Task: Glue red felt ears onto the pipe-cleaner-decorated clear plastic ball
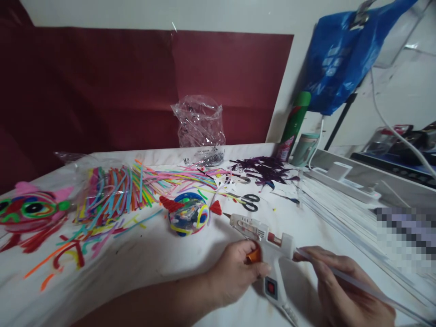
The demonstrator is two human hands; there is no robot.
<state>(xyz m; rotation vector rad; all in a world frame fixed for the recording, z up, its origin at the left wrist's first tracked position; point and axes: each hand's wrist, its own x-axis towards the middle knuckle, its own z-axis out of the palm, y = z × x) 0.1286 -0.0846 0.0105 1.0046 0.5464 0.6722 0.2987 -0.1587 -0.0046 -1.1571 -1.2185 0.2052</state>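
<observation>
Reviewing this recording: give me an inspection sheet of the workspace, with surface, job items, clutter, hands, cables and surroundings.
Surface: white table, faint grey marbling.
Job items: glue gun, nozzle towards a decorated ball; clear stick at the gun's rear, insertion unclear.
Clutter: colourful strips, purple strands, black-handled scissors.
Left hand: grips the gun near its orange trigger.
Right hand: holds the stick.
Cables: white cable hanging at right; gun cord, nothing seen.
Surroundings: maroon sheet behind, blue bag hanging at upper right.
</observation>
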